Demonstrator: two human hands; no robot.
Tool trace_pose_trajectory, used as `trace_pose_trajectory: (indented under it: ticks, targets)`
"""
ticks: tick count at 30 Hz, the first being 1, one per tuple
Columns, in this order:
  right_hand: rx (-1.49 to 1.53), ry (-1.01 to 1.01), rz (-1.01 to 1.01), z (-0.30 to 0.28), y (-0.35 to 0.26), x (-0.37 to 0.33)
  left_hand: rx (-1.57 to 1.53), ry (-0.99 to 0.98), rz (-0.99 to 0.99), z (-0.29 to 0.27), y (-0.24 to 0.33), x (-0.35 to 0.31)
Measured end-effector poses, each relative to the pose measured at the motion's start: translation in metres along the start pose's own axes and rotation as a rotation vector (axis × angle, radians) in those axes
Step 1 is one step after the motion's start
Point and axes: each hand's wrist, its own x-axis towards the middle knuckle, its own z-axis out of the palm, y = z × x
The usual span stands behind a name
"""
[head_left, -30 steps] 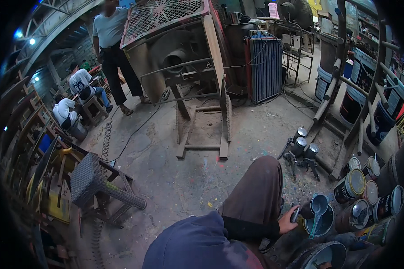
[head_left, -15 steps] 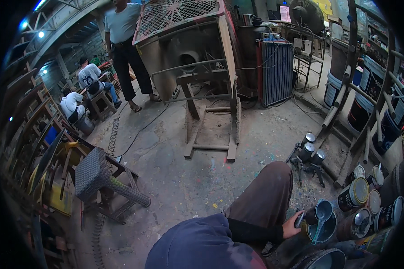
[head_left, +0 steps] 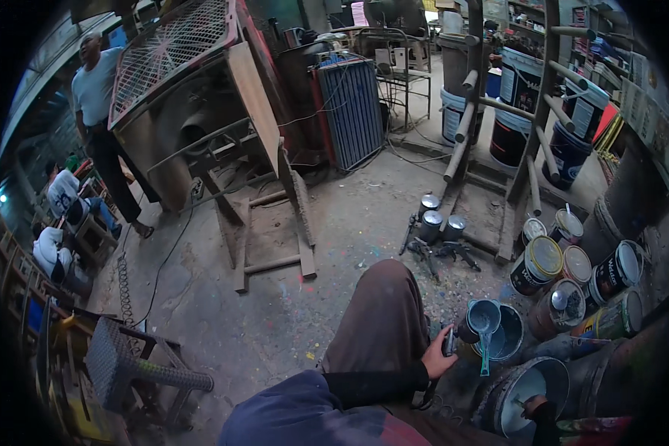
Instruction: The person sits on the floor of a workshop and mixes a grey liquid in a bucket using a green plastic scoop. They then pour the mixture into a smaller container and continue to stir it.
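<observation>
My left hand (head_left: 440, 360) is closed round the grip of what looks like a spray gun (head_left: 449, 340), beside my bent knee. On its dark cup sits a small round strainer (head_left: 485, 315) with a turquoise handle hanging down. Just behind stands a paint pail (head_left: 510, 336) with a grey-blue inside. At the lower right my right hand (head_left: 534, 405) reaches into a wide bucket (head_left: 489, 398) of pale liquid. Its fingers are curled together, and whatever they hold is not clear.
Several spray guns with metal-lidded cups (head_left: 431, 226) lie ahead on the paint-spotted floor. Paint cans (head_left: 537, 265) crowd the right side, below a wooden rack (head_left: 462, 126). A woven-pattern stool (head_left: 115, 357) is at left. Near a mesh-topped stand (head_left: 175, 52) a person (head_left: 97, 89) stands; others sit behind.
My view has turned right, shifting the scene leftward. My right hand now shows in the bucket of pale liquid. My left hand keeps its grip beside the strainer.
</observation>
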Motion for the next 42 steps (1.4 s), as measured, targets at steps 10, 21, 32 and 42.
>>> trace_pose_trajectory:
  ticks: [10,21,32,42]
  targets:
    - [-0.163,0.010,-0.187,0.003,0.012,-0.013,-0.083,-0.110,-0.052,0.013,-0.003,-0.001]
    - [0.293,0.173,0.044,0.021,0.026,0.022,-0.086,-0.123,0.039,0.026,-0.014,-0.009]
    - [-0.956,0.028,-0.421,0.006,-0.001,0.023,-0.070,-0.056,0.093,0.027,-0.014,-0.011]
    - [-0.666,0.260,-0.614,0.021,0.063,0.077,-0.068,-0.072,0.071,0.031,-0.020,-0.009]
